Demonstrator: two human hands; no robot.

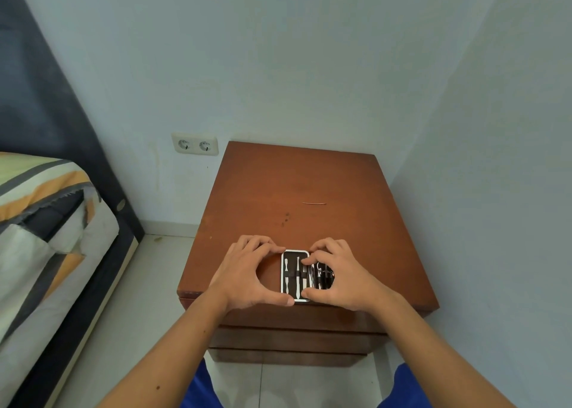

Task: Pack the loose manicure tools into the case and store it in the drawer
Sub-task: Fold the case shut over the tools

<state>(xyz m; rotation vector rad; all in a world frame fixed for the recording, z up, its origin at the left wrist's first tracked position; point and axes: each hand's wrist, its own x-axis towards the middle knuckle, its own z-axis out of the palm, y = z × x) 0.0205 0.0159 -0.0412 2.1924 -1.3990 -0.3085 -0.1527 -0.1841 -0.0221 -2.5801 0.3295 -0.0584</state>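
Note:
An open manicure case, black inside with a white rim, lies near the front edge of the brown nightstand. Several silver tools sit under its black straps. My left hand curls around the case's left side, thumb at the bottom corner and fingertips at the top. My right hand grips the right half of the case, covering most of it. A thin metal tool lies loose farther back on the nightstand top. The drawer fronts below are closed.
A bed with striped bedding stands at the left, with a dark headboard behind it. A double wall socket sits left of the nightstand. Walls close in at the back and right. White floor tiles lie between bed and nightstand.

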